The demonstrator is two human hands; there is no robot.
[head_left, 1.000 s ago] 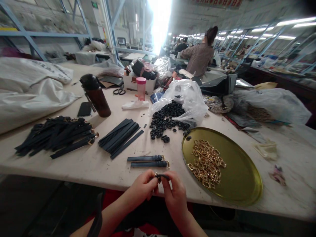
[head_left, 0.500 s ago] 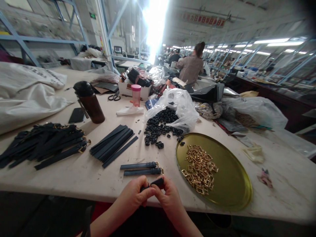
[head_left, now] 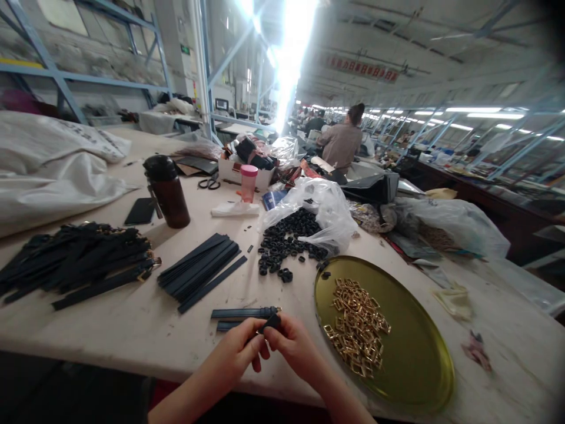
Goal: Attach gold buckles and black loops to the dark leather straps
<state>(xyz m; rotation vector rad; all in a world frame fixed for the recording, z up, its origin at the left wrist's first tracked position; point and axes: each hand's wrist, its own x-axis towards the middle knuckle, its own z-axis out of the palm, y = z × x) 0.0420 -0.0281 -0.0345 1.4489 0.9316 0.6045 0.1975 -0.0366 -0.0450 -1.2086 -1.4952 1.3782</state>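
Black strap [head_left: 272, 322], vis. length slanting away R, pinched by L hand [head_left: 244, 344] & R hand [head_left: 293, 340]

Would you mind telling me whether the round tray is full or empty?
Partly filled: a heap of gold-coloured buckles lies mostly on the left side of the round tray, and its bare surface shows at right.

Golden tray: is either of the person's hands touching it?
No, the left hand and right hand are together at a dark strip, apart from the golden tray.
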